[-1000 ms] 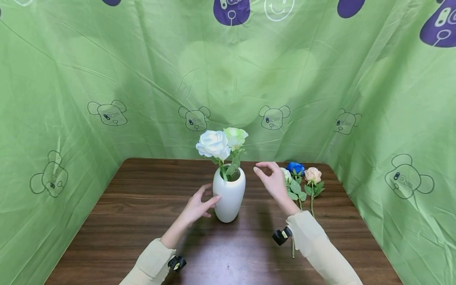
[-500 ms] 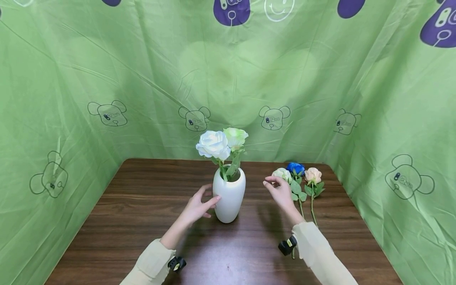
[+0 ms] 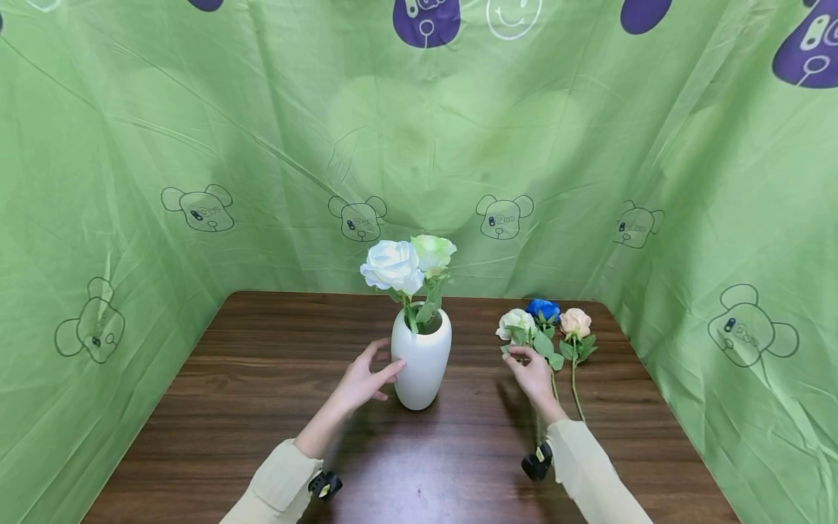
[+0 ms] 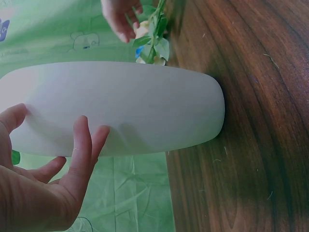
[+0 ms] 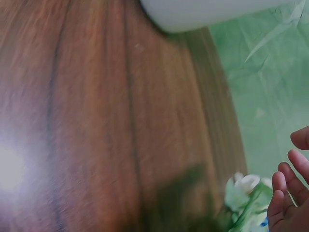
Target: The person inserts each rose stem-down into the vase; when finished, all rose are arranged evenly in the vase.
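Dropping from beside vase (image 3: 421, 358), right hand (image 3: 533, 371) now reaches cream rose (image 3: 515, 322) lying at its fingertips, fingers loosely curled, nothing gripped yet. Left hand (image 3: 364, 380) stays relaxed against vase.

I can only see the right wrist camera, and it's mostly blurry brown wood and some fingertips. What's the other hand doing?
Observer: The left hand has its fingers resting against the side of the white vase, which stands upright.
Operator: Is anything inside it?
Observer: Yes, two roses stand in it: a white rose and a pale green rose.
Operator: How many flowers are not in it?
Observer: Three lie side by side: a cream rose, a blue rose and a peach rose.
Operator: Which one are my fingers near?
Observer: The right hand is at the cream rose, just below its head.
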Demonstrator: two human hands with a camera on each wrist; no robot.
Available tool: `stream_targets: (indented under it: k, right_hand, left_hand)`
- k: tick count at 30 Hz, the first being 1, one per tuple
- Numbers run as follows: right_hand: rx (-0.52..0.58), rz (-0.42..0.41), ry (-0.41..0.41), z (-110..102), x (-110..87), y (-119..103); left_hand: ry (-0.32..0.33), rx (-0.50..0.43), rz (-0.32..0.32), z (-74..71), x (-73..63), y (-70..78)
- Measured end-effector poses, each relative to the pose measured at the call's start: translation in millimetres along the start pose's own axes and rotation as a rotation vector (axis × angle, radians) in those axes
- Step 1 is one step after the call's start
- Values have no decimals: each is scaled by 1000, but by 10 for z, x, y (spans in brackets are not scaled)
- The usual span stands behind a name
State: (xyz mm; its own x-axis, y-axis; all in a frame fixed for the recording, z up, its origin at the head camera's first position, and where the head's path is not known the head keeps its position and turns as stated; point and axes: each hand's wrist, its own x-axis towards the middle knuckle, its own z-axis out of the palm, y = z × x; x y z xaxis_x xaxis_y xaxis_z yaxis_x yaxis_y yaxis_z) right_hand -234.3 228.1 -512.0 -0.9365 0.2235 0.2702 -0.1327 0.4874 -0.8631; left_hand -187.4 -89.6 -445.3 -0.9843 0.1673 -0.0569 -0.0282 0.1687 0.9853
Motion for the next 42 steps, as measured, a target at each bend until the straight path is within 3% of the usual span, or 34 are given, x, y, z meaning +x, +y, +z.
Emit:
stream_targets:
  k: [6,10,16,21,27,36,39,42]
  right_hand:
    - [-77,39,37,-47,-32,175]
    - [-204,155,38,-89,-32,278]
    - [-270,325,-40,-176,-55,355]
    - [-309,397,-92,-207,-73,386]
    - [-354,400,-119,-214,-84,381]
    - [-353,339,-141,-162,-65,355]
    - [-300,276,-138,-136,-59,346]
    - [-225,215,-129,-109,-54,315]
  left_hand:
    - [-2,5,1,1,-3,-5]
    - [-1,5,0,1,-1,-8]
    - [-2,5,-3,-1,-4,-8]
    - [-7,10,-3,-2,2,-19]
    - [-23,-5,-11,-7,-16,28]
    - [-37,12,-13,-5,-163,311]
    - [-35,12,-11,-5,-169,318]
    - [-26,11,-10,-5,-90,172]
